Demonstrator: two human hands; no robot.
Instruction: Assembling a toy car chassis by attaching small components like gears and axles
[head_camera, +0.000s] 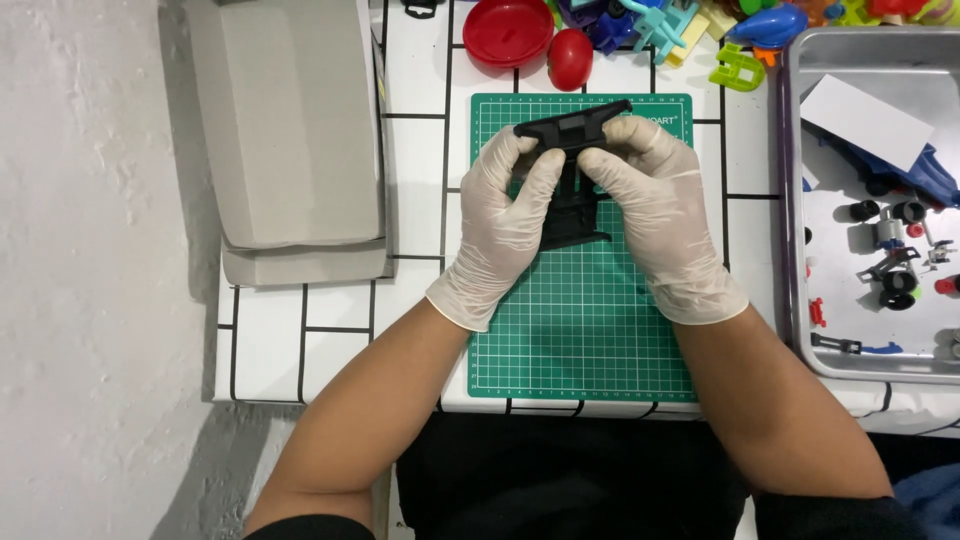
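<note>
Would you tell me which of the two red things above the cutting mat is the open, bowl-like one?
The red bowl on the left, round and hollow; the red piece beside it is smaller and solid.

Green cutting mat (580, 330) with a pale grid, dead centre. On it, a black plastic part (572, 130), held in the off-white gloves of the left hand (505, 225) and right hand (655, 215). Above the mat, a red bowl (507, 30) and red ball (570, 57). Right of the mat, a silver tray (795, 200). Left of it, grey folded cardboard (290, 130) on a white, black-lined table (340, 340).

Two gloved hands (505, 215), one black plastic part (572, 175), one green mat (580, 330), perhaps two red pieces (510, 30) (far edge).
</note>
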